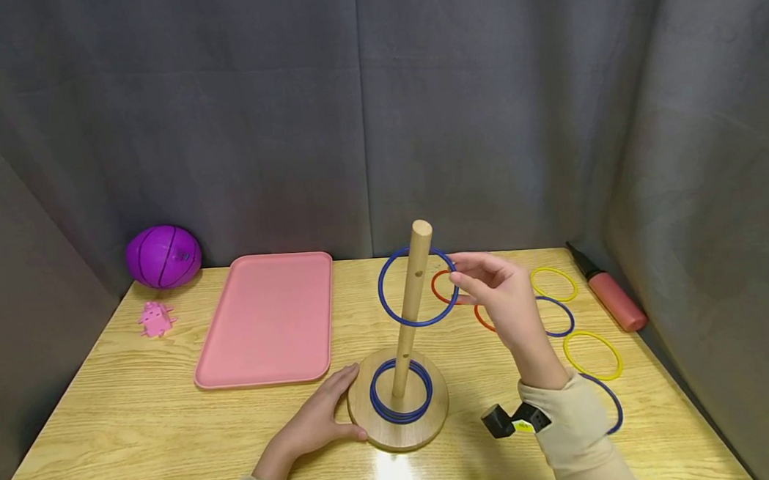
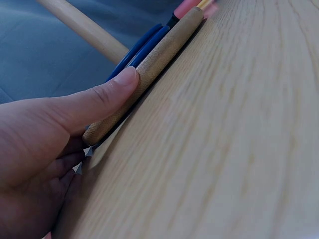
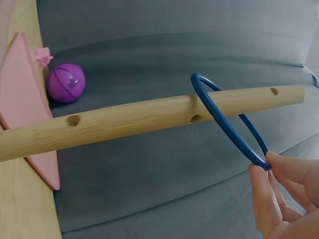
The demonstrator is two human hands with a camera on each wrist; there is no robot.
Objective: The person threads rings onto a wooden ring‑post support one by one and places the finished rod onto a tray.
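A wooden ring-toss stand has a round base [image 1: 399, 439] and an upright peg [image 3: 134, 122] with holes along it. My left hand [image 1: 316, 419] grips the base's left edge; in the left wrist view its thumb [image 2: 112, 89] lies against the rim. Between thumb and fingertips, my right hand [image 1: 503, 299] pinches a blue ring [image 1: 418, 324]. That ring encircles the upper part of the peg, below its top, as the right wrist view shows. Stacked blue rings [image 1: 402, 418] lie around the peg's foot on the base.
Right of the stand lie yellow rings [image 1: 620, 363], blue rings [image 1: 572, 322] and red rings [image 1: 435, 290], partly hidden by my right arm. A red hand pump [image 1: 616, 301] lies at the right edge. Leftward are a pink tray [image 1: 267, 320], a purple ball [image 1: 164, 257] and a pink toy [image 1: 156, 318].
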